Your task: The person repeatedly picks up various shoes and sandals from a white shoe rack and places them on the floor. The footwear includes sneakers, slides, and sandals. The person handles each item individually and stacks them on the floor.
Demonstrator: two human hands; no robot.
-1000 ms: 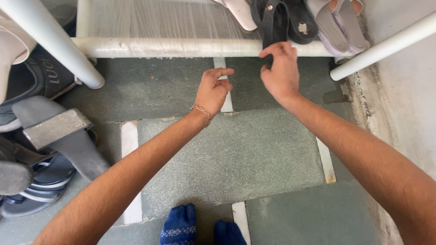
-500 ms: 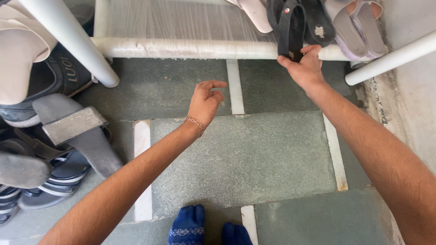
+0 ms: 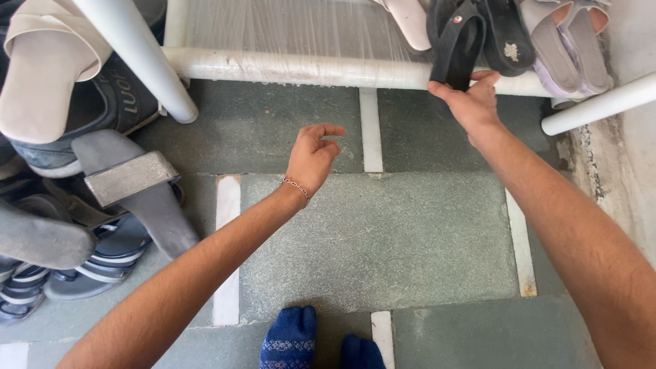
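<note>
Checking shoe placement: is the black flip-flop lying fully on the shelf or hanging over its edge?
Hanging over. The black flip-flop droops past the white rack bar, right hand at its end.

- Bare stone floor point(image 3: 383, 232) lies open between the arms.
- White rack rail point(image 3: 287, 68) bars the top.
- Piled sandals point(image 3: 102, 205) crowd the left.
- Wall point(image 3: 635, 171) closes the right.

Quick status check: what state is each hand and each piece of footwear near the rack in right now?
Right hand: pinching the black flip-flop's lower end.
Left hand: empty, fingers curled, above the floor.
Black flip-flop: on the white rack, overhanging its front bar.
Lilac sandals: resting on the rack.
Grey strap slide: on the floor pile.
</note>
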